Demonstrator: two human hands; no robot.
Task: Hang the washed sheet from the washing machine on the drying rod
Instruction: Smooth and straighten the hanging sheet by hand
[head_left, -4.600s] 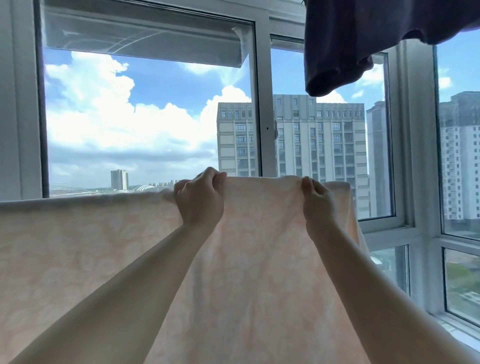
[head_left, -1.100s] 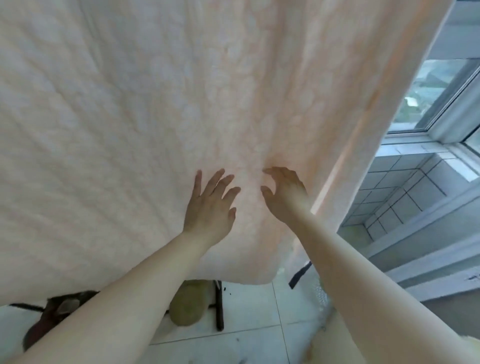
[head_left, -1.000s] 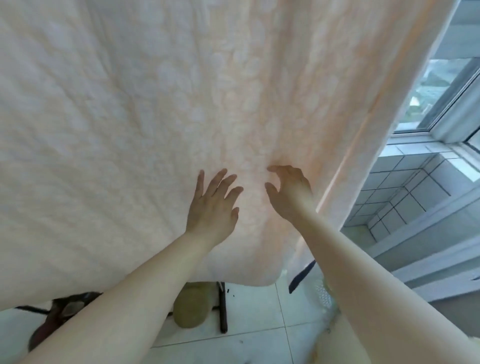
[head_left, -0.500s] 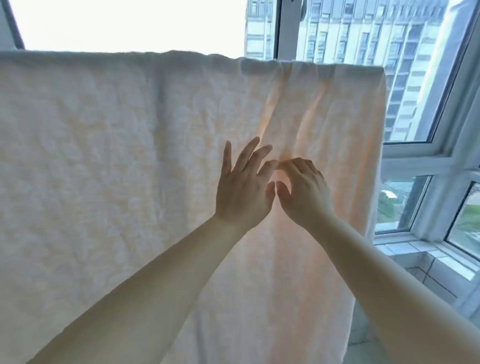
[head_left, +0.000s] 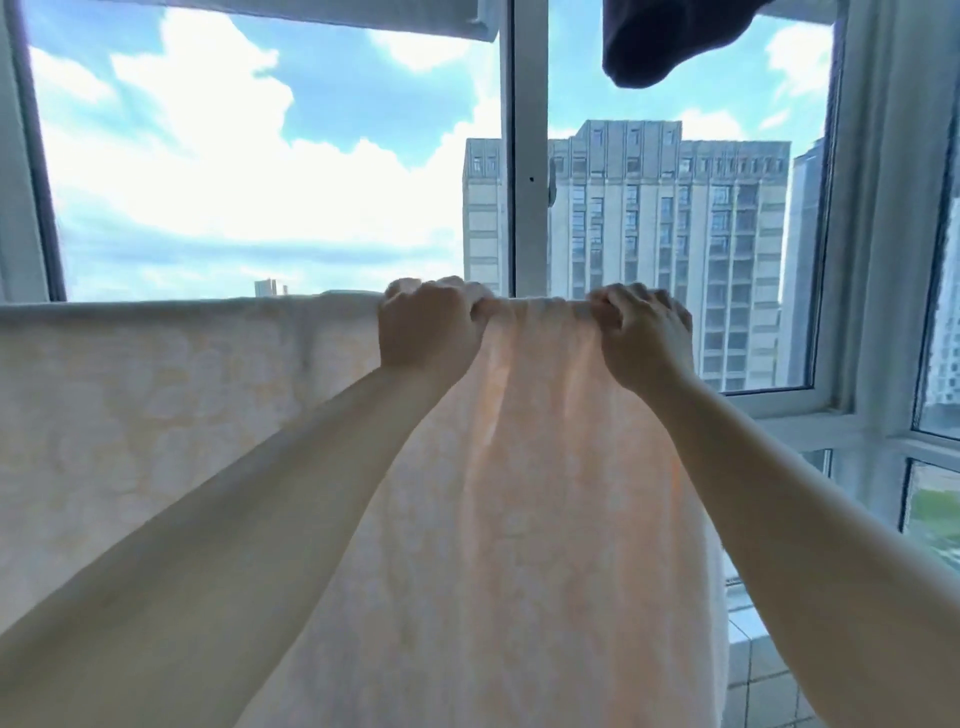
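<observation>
A pale peach sheet (head_left: 156, 415) with a faint floral pattern hangs across the view, its top fold running level from the left edge to the right of centre. The drying rod under that fold is hidden by the cloth. My left hand (head_left: 426, 332) grips the top fold near the middle, fingers curled over it. My right hand (head_left: 644, 332) grips the same fold a little to the right, near the sheet's right end. The cloth between the two hands is bunched into vertical creases.
A large window with a white frame (head_left: 530, 156) stands right behind the sheet, with high-rise buildings outside. A dark garment (head_left: 660, 36) hangs from above at the upper right. A tiled ledge (head_left: 763, 670) lies low on the right.
Both hands rose from the sheet's flat face, where their fingers were spread, to its top fold and closed on it. The view tilted up from the floor to the window.
</observation>
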